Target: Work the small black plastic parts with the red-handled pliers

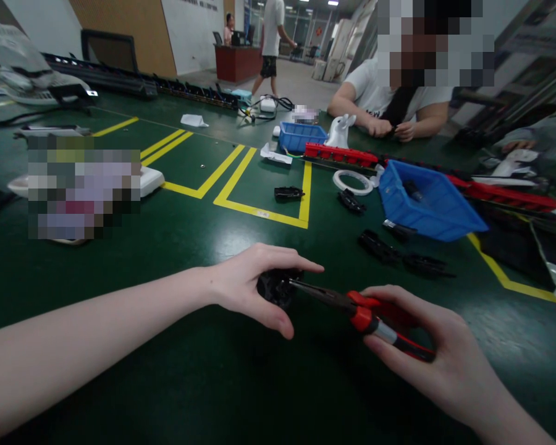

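Note:
My left hand point(254, 284) is wrapped round a small black plastic part point(278, 289) and holds it on the green table point(176, 371), thumb below and forefinger stretched over it. My right hand point(426, 346) grips red-handled long-nose pliers point(375, 318). The pliers' dark jaws reach left into the black part. Several similar black parts point(380, 246) lie just beyond my hands.
A tipped blue bin point(429, 207) lies at the right, with a white ring point(352, 182), red rails point(340, 153) and a second blue bin point(301, 136) behind. Yellow floor-tape lines point(259, 210) mark the table. A seated person point(393, 105) works across from me.

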`<state>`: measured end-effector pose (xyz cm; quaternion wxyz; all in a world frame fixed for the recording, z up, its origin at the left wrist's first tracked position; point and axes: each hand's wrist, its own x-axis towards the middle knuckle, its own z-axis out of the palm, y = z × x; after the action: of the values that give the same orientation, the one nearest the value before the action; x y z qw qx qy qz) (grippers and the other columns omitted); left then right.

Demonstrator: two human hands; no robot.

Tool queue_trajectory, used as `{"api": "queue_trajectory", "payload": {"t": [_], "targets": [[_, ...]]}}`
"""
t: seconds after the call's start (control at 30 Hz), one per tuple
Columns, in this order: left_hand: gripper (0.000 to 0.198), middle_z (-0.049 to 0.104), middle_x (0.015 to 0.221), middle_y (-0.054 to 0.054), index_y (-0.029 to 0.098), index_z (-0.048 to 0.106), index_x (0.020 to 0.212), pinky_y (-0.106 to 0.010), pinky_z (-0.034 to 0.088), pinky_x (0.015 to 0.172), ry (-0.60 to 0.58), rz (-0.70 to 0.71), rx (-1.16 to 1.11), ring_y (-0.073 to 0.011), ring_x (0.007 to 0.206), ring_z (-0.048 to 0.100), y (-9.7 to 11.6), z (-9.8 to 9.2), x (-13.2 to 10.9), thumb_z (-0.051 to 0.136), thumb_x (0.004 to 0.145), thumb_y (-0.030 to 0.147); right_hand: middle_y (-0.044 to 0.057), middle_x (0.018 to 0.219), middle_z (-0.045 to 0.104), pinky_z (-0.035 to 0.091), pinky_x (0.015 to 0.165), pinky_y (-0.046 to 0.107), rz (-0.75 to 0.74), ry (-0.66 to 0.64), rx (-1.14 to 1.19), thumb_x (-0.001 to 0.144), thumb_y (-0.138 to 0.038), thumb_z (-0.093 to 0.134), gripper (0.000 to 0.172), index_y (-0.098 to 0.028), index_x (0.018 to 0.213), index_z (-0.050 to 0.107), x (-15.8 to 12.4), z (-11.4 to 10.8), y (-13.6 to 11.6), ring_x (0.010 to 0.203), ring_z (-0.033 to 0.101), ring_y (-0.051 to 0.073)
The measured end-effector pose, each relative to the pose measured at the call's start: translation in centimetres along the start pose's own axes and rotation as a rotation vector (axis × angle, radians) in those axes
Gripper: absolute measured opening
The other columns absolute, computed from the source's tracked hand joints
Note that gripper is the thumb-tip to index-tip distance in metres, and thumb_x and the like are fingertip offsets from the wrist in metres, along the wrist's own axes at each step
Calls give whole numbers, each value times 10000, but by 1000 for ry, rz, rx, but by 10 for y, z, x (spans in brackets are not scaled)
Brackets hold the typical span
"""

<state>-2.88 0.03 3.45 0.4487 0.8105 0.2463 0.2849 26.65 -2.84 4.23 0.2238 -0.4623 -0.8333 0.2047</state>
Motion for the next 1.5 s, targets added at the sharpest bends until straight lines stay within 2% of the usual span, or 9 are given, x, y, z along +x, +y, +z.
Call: {"api": "queue_trajectory", "payload": {"t": [0.17,0.37,0.5,0.67,0.83,1.03,1.2,1.37,1.5], "targets": [[723,587,1251,-96,207,426,1368,-377,456,927,-63,-119,133,-258,1097,573,8,6,0,743,757,429,32,906,738,583,635,326,-2,-2,-30,753,-434,681,352,-269,1059,627,4,-1,-1,739,707,218],[808,494,1415,-104,229,361,1448,-471,317,1076,-158,-27,426,-327,1282,434,2,8,-1,732,752,403,43,906,733,568,626,330,12,3,-43,760,-461,661,373,-258,1071,630,2,-1,12,735,698,222],[740,500,1421,-91,243,421,1414,-468,269,1100,-93,-7,412,-323,1304,424,5,8,-2,729,765,420,55,908,729,559,625,347,15,35,-53,763,-474,649,371,-253,1061,635,1,-1,15,730,689,232],[223,668,1149,-31,215,663,1081,-389,294,1052,78,28,390,-220,1118,563,8,8,0,552,936,343,56,928,724,547,647,371,-10,43,-92,764,-476,654,366,-244,1047,634,4,0,9,744,682,236],[217,699,959,0,210,704,944,-355,330,981,124,29,418,-170,961,605,-1,6,0,517,964,319,60,967,716,538,690,389,-4,66,-118,764,-480,664,388,-241,1066,618,5,1,4,810,676,248],[225,690,973,-29,182,695,950,-337,409,905,226,-8,408,-168,943,614,-8,1,2,508,972,304,87,1041,682,490,805,439,-16,180,-295,781,-512,655,451,-214,1116,600,8,6,20,935,635,274],[238,665,1038,-54,165,678,1024,-300,441,856,145,29,422,-162,974,604,-8,3,4,459,993,252,126,1078,650,479,817,458,7,175,-441,803,-551,615,531,-167,1169,588,14,13,33,978,607,298],[218,659,1037,-42,183,671,1023,-318,402,865,25,64,565,-170,975,588,-4,11,3,467,991,252,160,1307,559,368,1003,589,-139,231,-489,842,-485,604,500,-195,1249,581,11,16,-4,1188,527,357],[220,657,1036,-47,187,663,1017,-312,394,852,7,147,648,-171,954,576,-4,15,2,460,994,267,91,1135,664,502,895,408,-203,238,-151,913,-321,558,345,-217,1241,586,7,28,-44,1058,619,235]]}}
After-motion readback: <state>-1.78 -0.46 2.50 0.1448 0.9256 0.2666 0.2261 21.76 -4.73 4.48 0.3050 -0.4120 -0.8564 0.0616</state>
